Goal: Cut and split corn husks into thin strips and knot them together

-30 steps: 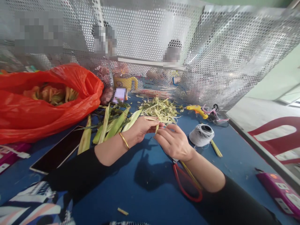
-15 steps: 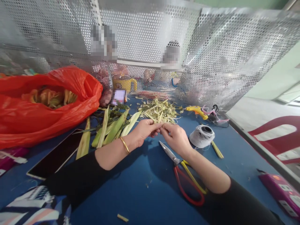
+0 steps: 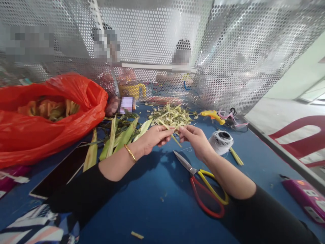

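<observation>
My left hand (image 3: pixel 158 135), with a gold bangle at the wrist, pinches a thin pale-green strip of husk (image 3: pixel 175 139) that slants down between the two hands. Close beside it, the fingertips of my right hand (image 3: pixel 194 137) are pressed together; what they hold is too small to make out. A fine white thread shows below that hand, near the thread spool (image 3: pixel 221 142). Scissors (image 3: pixel 189 166) with one red and one yellow handle lie under my right hand, blades pointing away. Behind both hands is a heap of shredded husk (image 3: pixel 172 114).
Whole husks (image 3: pixel 127 135) and a dark tablet-like slab (image 3: pixel 61 173) lie left, by a red plastic bag (image 3: pixel 88 108). A yellow glue gun (image 3: pixel 213 117) is at the back right, a purple power strip (image 3: pixel 304 200) at the right edge. A perforated screen (image 3: pixel 149 40) stands behind; people sit beyond.
My hands have drawn slightly apart, and the husk strip between them now shows. My right hand has shifted right, uncovering more of the scissors. The camera view has shifted a little.
</observation>
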Available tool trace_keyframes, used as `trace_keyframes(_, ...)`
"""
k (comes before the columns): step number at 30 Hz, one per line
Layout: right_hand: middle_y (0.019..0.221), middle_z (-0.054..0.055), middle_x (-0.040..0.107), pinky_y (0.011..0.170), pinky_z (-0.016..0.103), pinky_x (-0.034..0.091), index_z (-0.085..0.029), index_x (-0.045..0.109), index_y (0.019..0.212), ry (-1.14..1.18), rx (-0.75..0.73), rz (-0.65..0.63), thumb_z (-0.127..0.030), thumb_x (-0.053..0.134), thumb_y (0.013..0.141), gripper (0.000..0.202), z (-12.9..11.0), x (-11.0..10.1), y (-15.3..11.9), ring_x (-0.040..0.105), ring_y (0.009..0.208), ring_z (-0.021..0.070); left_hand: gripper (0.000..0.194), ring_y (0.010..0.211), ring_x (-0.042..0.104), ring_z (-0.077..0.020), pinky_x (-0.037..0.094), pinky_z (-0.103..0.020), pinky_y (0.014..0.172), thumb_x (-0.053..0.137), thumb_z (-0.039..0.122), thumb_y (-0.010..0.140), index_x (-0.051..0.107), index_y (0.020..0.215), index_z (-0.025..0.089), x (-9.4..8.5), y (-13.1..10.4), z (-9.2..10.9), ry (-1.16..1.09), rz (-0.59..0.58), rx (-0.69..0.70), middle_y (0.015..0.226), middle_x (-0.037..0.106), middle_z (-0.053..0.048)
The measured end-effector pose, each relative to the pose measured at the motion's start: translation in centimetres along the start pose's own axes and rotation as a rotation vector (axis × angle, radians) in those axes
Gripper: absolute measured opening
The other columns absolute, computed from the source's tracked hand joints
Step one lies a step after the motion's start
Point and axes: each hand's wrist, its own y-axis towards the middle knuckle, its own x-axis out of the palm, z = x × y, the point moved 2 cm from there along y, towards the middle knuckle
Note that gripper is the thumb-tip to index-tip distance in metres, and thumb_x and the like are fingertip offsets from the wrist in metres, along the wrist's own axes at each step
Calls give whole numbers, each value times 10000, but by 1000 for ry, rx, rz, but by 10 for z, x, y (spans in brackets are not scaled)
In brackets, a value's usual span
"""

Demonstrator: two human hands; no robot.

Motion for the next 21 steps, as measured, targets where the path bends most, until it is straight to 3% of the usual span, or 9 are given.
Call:
trace_keyframes(4,580,-23,596,557,251,423,-189,572,651,126,5,94,-522,740,628,374,2,1,0,511,509,97,353,379,299,-35,152,-201,387,573,466,838,621,713,139,6,-4,1,17,-89,-36,512,479,34)
trace_keyframes(10,535,-42,555,525,242,375,-189,555,573,182,18,31,-436,744,617,313,1,4,-6,441,485,76,228,433,428,-59,291,-198,426,736,354,720,660,712,139,7,-4,-3,145,-123,15,526,544,29)
trace_keyframes(14,491,-52,506,533,255,368,-200,536,542,82,-48,80,-443,716,623,313,-6,4,-9,433,480,86,95,488,529,-82,408,-211,516,683,238,780,692,788,144,7,-11,-4,142,-23,46,582,621,4)
trace_keyframes(21,444,-37,494,496,260,344,-220,465,465,20,-42,151,-490,638,589,344,-6,39,-33,402,445,92,238,369,337,-44,249,-198,399,592,277,850,577,647,153,14,-62,-16,22,175,11,487,449,64)
